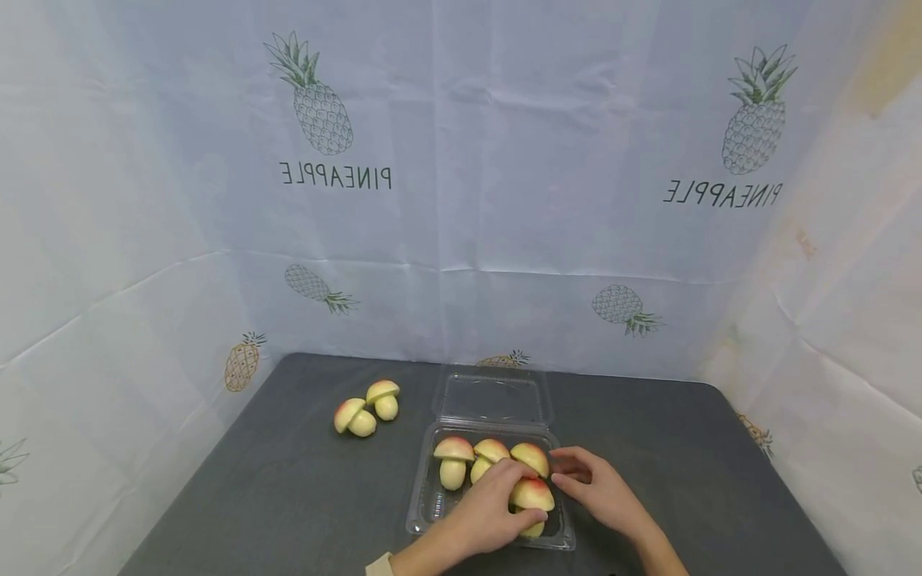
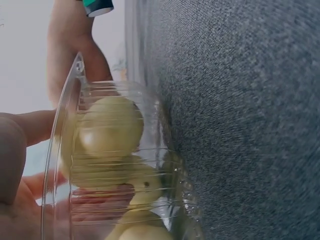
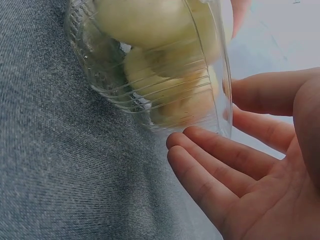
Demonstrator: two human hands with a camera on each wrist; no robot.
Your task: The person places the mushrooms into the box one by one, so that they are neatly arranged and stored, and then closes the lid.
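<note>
A clear plastic clamshell box [image 1: 416, 512] lies with its lid [image 1: 493, 398] folded back. Several yellow mushrooms with red-tinged caps sit inside, one at the left [image 1: 453, 464] and another at the back right [image 1: 530, 458]. My left hand [image 1: 486, 512] reaches over the box and holds the front right mushroom [image 1: 533, 494] between thumb and fingers. Beside the right wall is my right hand [image 1: 601, 492], its fingers spread and fairly straight. In the right wrist view, the fingertips [image 3: 192, 132] are close to the box wall; contact is hard to tell. The left hand hides part of the middle mushroom.
Two more mushrooms, one in front [image 1: 354, 418] and one behind [image 1: 384, 399], lie on the dark table [image 1: 302, 496] left of the box. White cloth [image 1: 504, 224] printed with pineapples stands behind the table and along both sides.
</note>
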